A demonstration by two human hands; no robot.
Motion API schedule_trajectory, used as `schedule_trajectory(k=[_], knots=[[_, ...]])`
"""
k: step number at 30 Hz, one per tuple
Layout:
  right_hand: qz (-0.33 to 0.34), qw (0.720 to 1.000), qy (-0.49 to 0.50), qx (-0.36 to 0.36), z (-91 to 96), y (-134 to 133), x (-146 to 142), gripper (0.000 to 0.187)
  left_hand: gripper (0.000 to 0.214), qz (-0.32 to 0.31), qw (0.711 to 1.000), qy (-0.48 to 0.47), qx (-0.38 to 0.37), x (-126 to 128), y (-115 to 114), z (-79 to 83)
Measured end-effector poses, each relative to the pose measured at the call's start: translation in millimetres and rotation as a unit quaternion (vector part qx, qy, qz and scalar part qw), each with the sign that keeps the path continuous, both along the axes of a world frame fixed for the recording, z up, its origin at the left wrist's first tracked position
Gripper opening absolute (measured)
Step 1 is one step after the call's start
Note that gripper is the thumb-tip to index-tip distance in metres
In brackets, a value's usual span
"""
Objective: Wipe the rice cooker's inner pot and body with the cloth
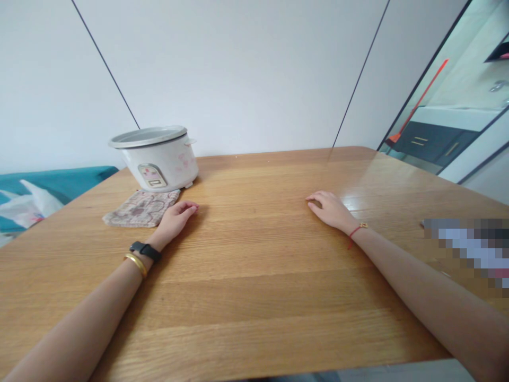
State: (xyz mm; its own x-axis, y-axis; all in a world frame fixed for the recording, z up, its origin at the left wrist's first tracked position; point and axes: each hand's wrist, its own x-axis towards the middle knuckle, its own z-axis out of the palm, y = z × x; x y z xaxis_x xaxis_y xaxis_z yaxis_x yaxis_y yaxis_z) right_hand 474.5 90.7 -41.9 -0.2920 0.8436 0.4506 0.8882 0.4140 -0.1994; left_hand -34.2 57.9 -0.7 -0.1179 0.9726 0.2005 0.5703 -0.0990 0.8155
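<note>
My left hand [177, 218] rests on its side on the wooden table [254, 276], loosely open and holding nothing. Just left of it lies a folded patterned cloth [139, 208], brown and beige. Behind the cloth stands a white rice cooker [159, 162] with a grey rim, a small front panel and faint pink flowers; its inside is hidden. Farther right, my right hand [329, 210] lies on the tabletop, open, with a gap between thumb and fingers and nothing in it.
A white wall [246, 79] rises behind the table. On the left, a plastic bag [29, 204] sits on a teal seat [79, 180]. A pixelated object [469, 249] lies at the right edge. Beyond the doorway leans a red broom [421, 101].
</note>
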Motion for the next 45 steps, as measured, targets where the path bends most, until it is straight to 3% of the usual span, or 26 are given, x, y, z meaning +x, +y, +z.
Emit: schedule_trajectory(k=[45], knots=[[0.001, 1.000, -0.004, -0.003, -0.6, 0.6, 1.1, 0.032, 0.049, -0.011, 1.000, 0.025, 0.003, -1.4, -0.4, -0.6]])
